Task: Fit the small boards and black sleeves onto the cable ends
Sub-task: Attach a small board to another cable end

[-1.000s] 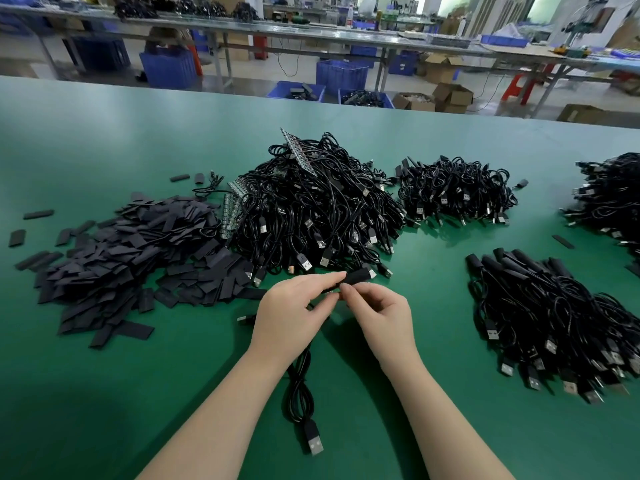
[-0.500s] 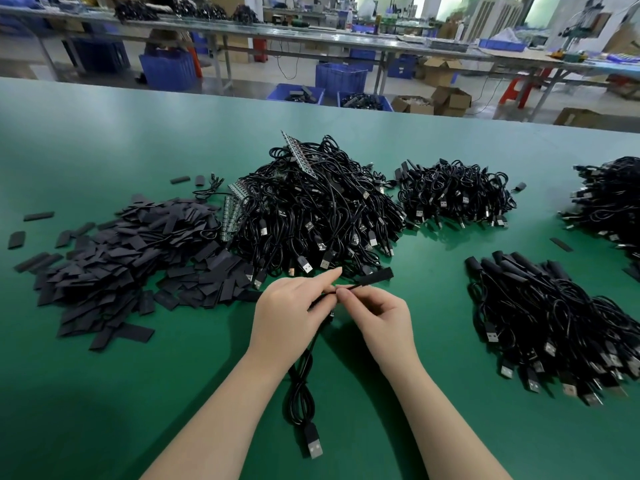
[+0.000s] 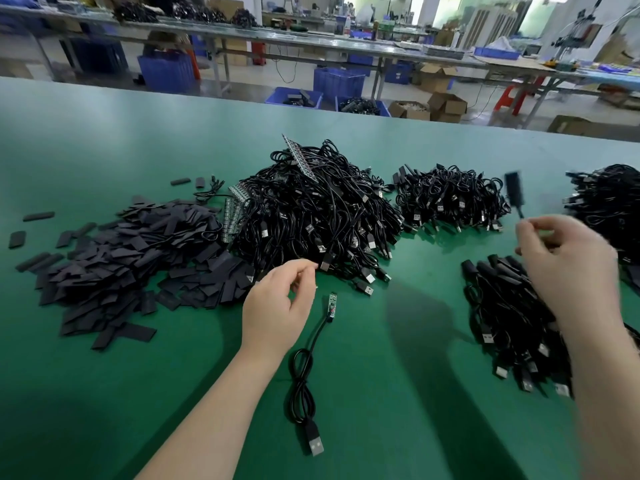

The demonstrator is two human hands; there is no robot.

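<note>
Since a second ago my hands have parted: my right hand [image 3: 568,258] pinches a sleeved cable [image 3: 515,192] at right of frame, bound for the finished pile [image 3: 512,306]. My left hand [image 3: 277,303], fingers loosely curled and empty, hovers beside the next cable's bare board [image 3: 331,304] at centre; it needs a sleeve [image 3: 114,271].

Factory assembly hall with long workbenches.
A green bench [image 3: 104,393] carries heaps of black cables [image 3: 311,209] and sleeves [image 3: 114,265]; far off, long tables [image 3: 311,46], blue crates [image 3: 339,83] and cardboard boxes [image 3: 446,103] on the floor.
</note>
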